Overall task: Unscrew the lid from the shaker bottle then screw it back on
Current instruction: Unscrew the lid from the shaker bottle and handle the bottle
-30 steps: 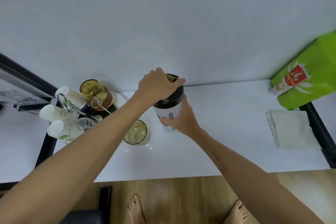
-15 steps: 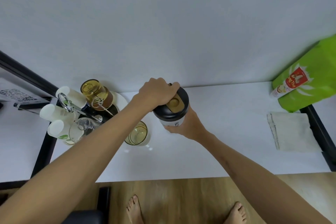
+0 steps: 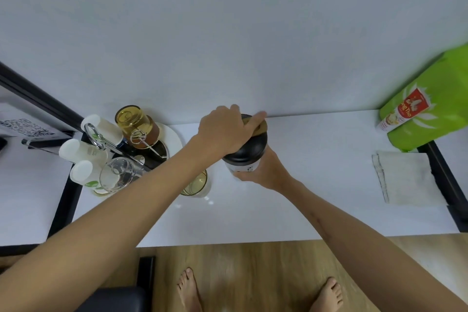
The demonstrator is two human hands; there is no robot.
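A white shaker bottle (image 3: pixel 243 167) with dark lettering stands on the white table (image 3: pixel 316 185), tilted toward me. Its black lid (image 3: pixel 249 149) with a tan flip cap sits on top. My left hand (image 3: pixel 225 132) covers the lid from above, fingers wrapped over its far edge and the cap. My right hand (image 3: pixel 266 172) grips the bottle body from the right and below. Most of the bottle is hidden by both hands.
Left of the bottle stand a yellow-tinted glass (image 3: pixel 196 183), a clear glass (image 3: pixel 119 175), an amber jar (image 3: pixel 138 123) and white cups (image 3: pixel 83 152) on a dark tray. A folded white cloth (image 3: pixel 405 177) and a green bag (image 3: pixel 430 106) lie right. The wall is close behind.
My left hand has turned on the lid, its fingers now reaching over the tan cap that showed half a second ago. The bottle stays in my right hand.
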